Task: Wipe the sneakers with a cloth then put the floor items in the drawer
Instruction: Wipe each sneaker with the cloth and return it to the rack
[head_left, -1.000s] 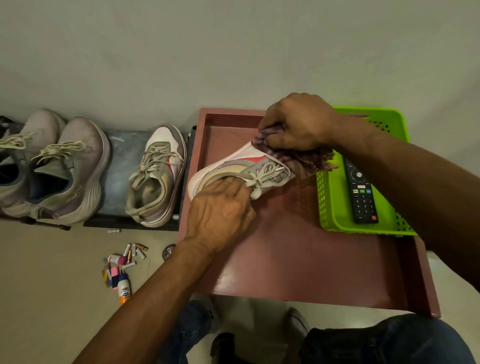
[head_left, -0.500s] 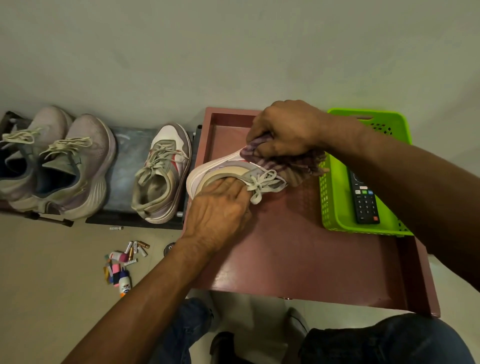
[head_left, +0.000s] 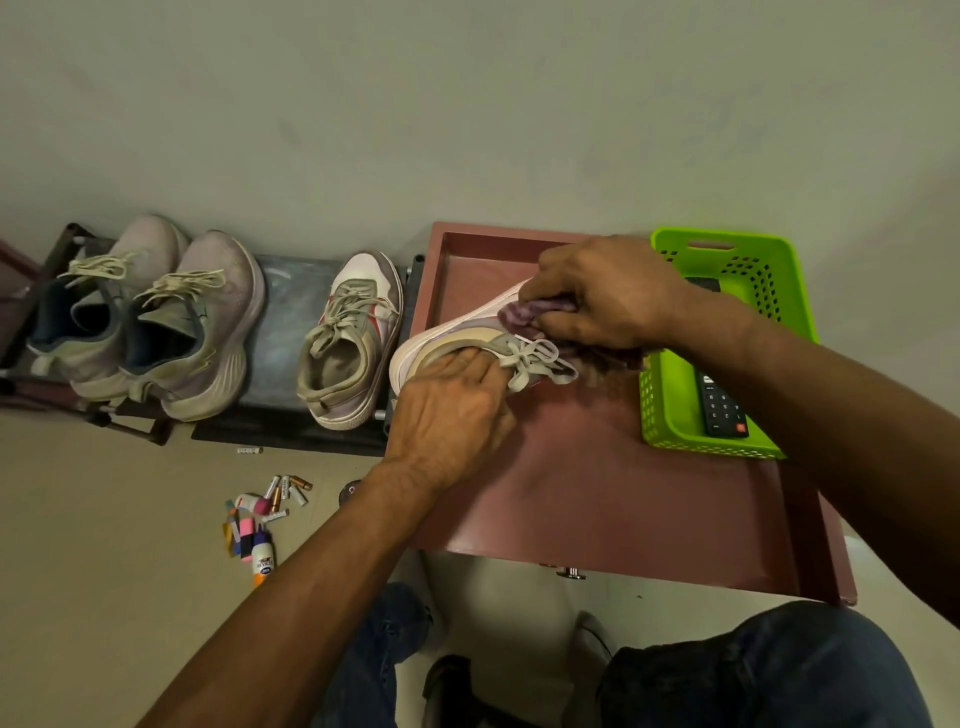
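A white and grey sneaker (head_left: 457, 343) lies on its side over the far left part of the open maroon drawer (head_left: 613, 499). My left hand (head_left: 449, 415) holds it by the collar, fingers tucked into the opening. My right hand (head_left: 602, 291) grips a purple cloth (head_left: 524, 314) and presses it against the sneaker's side. Its mate (head_left: 353, 338) stands on the dark shoe rack (head_left: 291, 322) to the left. On the floor lies a small heap of batteries, a glue bottle and other small items (head_left: 265, 514).
A pale pair of running shoes (head_left: 156, 317) sits on the rack's left end. A green plastic basket (head_left: 727, 343) holding a black remote (head_left: 722, 410) stands in the drawer's far right corner. One loose battery (head_left: 249, 450) lies near the rack. My knees are below the drawer.
My right hand has slid the cloth along the sneaker's side toward the toe, leftward. The left hand keeps its hold. The camera view has shifted slightly.
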